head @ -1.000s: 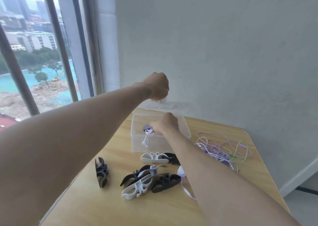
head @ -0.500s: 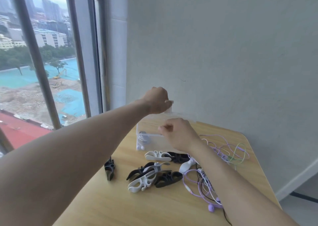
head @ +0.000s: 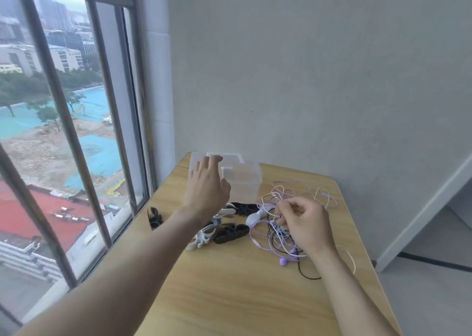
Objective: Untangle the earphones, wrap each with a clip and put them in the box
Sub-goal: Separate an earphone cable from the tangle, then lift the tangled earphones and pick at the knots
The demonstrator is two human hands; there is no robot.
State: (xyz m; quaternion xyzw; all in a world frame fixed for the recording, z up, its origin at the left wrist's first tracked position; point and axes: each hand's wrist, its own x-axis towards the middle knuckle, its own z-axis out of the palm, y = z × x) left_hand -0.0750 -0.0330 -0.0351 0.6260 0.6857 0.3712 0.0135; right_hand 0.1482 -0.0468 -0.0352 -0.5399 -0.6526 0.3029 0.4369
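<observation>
No readable writing. Left hand (head: 207,186), fingers spread wide, hides the box (head: 242,179); right hand (head: 305,223) pinches tangled earphones (head: 281,236) beside clips (head: 219,229).

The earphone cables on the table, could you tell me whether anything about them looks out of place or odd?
Yes: the earphone cables lie in one knotted heap of purple, white, green and black strands, and the right hand pinches into it. A black loop trails toward the table edge. Nothing looks damaged.
</observation>
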